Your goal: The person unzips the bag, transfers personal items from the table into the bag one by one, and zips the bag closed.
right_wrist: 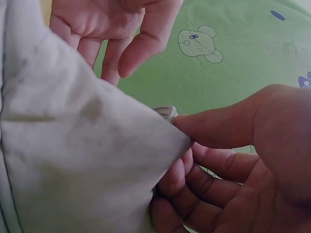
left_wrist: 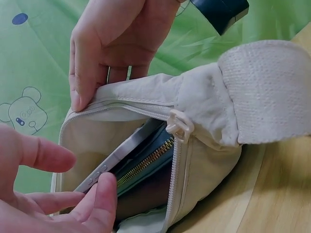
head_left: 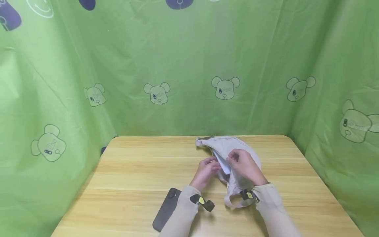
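A beige waist bag (head_left: 251, 153) lies on the table with its zipped mouth spread wide. My right hand (head_left: 244, 166) pinches the edge of that mouth between thumb and fingers, seen closely in the right wrist view. Inside the bag, a pale phone (left_wrist: 114, 158) with side buttons leans beside a dark teal pouch (left_wrist: 146, 167) with a gold zip. At the opening is my left hand (head_left: 207, 171), its fingers loosely bent and spread, fingertips at the phone's near edge. Whether they touch it is hard to tell.
A dark phone (head_left: 167, 209) lies on the wooden table (head_left: 127, 164), partly behind the left sleeve. The bag's strap (head_left: 237, 204) loops near the right wrist. Green curtains (head_left: 189, 65) with bear prints surround the table's back and sides.
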A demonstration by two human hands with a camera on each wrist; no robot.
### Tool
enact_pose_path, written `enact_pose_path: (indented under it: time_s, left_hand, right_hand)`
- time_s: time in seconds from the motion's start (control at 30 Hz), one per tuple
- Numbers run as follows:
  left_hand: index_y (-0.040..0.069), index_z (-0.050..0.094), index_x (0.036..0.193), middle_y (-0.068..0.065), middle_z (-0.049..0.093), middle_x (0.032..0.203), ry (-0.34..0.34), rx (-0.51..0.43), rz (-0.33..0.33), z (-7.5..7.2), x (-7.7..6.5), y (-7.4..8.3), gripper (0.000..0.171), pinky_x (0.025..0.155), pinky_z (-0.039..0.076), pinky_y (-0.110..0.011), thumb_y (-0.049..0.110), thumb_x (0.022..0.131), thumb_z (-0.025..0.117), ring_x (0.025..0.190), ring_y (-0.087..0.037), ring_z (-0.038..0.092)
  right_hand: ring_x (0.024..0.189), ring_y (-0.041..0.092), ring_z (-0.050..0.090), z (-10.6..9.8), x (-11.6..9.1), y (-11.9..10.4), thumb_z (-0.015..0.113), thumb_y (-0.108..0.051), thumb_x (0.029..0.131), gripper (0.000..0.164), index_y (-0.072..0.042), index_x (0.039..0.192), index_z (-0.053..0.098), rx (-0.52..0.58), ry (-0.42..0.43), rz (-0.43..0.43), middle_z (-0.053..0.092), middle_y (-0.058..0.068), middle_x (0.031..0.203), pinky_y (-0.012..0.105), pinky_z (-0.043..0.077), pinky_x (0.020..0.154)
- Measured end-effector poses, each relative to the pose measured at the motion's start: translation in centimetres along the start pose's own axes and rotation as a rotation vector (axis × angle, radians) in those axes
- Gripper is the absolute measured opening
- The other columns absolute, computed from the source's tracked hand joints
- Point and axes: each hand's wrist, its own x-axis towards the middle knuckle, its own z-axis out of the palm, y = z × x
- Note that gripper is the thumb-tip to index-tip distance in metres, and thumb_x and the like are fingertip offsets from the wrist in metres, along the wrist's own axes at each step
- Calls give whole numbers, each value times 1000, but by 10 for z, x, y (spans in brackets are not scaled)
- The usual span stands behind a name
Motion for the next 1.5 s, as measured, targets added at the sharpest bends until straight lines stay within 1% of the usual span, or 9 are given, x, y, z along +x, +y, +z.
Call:
enact_pose_path:
  time_s: [0.2, 0.43, 0.73, 1.07, 1.17, 1.23, 1.3, 1.4, 1.5]
  left_hand:
    - [-13, 47, 143, -11, 73, 102, -78, -74, 27, 0, 2, -3, 53, 93, 63, -28, 4, 95, 59, 89, -13, 72]
    - [-14, 33, 152, -3, 66, 97, -110, -195, -33, 6, 7, -5, 63, 97, 60, -30, 2, 95, 56, 86, -9, 68]
    - [-10, 17, 159, -5, 63, 107, -139, -215, -75, 9, 11, -7, 72, 91, 60, -24, 9, 99, 52, 90, -11, 66]
    - [-4, 21, 160, -8, 60, 117, -151, -231, -79, 6, 11, -8, 70, 88, 56, -24, 19, 101, 48, 100, -19, 61]
    - [-1, 38, 150, -7, 60, 114, -154, -254, -81, 6, 13, -7, 53, 84, 56, -23, 20, 102, 46, 99, -19, 61]
    - [3, 49, 134, -6, 61, 111, -162, -265, -83, 6, 14, -7, 36, 83, 56, -23, 22, 103, 45, 97, -18, 60]
    - [10, 54, 117, -4, 61, 107, -162, -282, -89, 7, 16, -7, 21, 82, 57, -23, 24, 103, 45, 95, -18, 60]
    - [15, 56, 105, -3, 61, 105, -157, -298, -101, 8, 18, -6, 16, 82, 57, -23, 27, 101, 47, 92, -17, 61]
    - [13, 58, 106, -4, 61, 105, -143, -315, -113, 10, 20, -6, 20, 82, 58, -23, 29, 99, 49, 91, -16, 62]
  right_hand:
    - [76, 17, 59, 0, 0, -1, 67, -8, 94, 7, -2, 95, 70, 2, -4, 8, 71, 10, 87, 30, 51, 70]
    - [76, 17, 60, -1, 0, -3, 68, -6, 93, 6, -1, 95, 70, -6, 4, -6, 72, 11, 88, 31, 53, 71]
    - [80, 20, 64, 0, 0, -2, 69, -6, 93, 6, 0, 94, 70, -7, 9, -14, 72, 13, 88, 36, 57, 75]
    - [79, 20, 64, 3, -1, -3, 68, -5, 93, 6, 1, 94, 70, 4, 9, -14, 71, 13, 88, 35, 56, 75]
    - [78, 19, 63, 3, -1, -4, 68, -5, 93, 6, 1, 94, 70, 7, 9, -16, 71, 13, 88, 33, 56, 74]
    - [78, 19, 63, 4, -1, -5, 68, -6, 93, 7, 0, 94, 70, 6, 10, -10, 72, 13, 88, 32, 55, 72]
    - [77, 19, 63, 5, 0, -5, 69, -7, 94, 7, 0, 94, 70, 5, 12, -5, 72, 13, 87, 30, 55, 72]
    - [78, 19, 63, 5, -1, -6, 69, -8, 94, 7, -1, 94, 70, 7, 9, -2, 72, 13, 88, 31, 56, 72]
    - [78, 19, 63, 6, -1, -5, 70, -8, 94, 7, 0, 95, 70, 12, 6, -6, 71, 12, 88, 33, 56, 73]
